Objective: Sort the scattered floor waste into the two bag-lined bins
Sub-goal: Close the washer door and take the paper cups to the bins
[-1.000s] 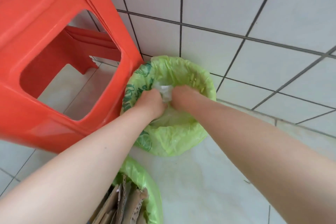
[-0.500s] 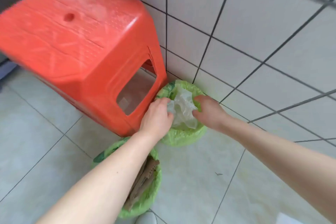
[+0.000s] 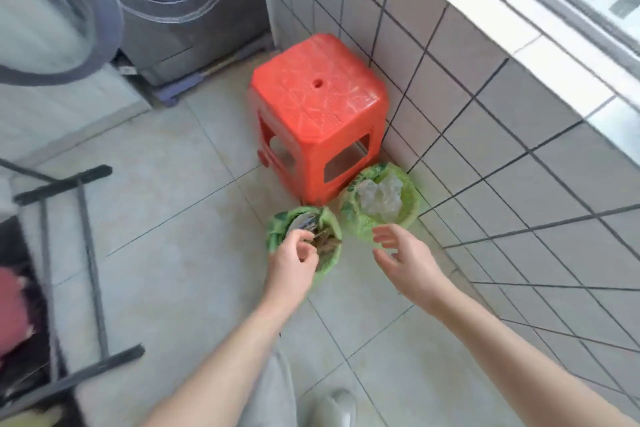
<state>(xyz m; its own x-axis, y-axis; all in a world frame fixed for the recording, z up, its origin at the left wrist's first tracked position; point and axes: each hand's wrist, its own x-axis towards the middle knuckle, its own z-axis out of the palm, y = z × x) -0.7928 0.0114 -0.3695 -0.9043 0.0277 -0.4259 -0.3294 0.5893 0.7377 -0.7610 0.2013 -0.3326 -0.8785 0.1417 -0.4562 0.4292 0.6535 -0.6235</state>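
Head view: crumpled plastic (image 3: 379, 199) lies in bin (image 3: 412, 215), beyond empty, loosely spread fingers (image 3: 382, 236)

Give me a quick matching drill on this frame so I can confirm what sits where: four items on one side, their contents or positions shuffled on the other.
Items:
1. bin by the wall
2. bin nearer the person
3. red stool
4. washing machine

Descriptions:
A. holds brown cardboard pieces
B. stands in the tiled corner, just behind both bins
C. holds crumpled clear plastic
D. grey, at the far left, beyond the stool

Pairs: 1-C, 2-A, 3-B, 4-D
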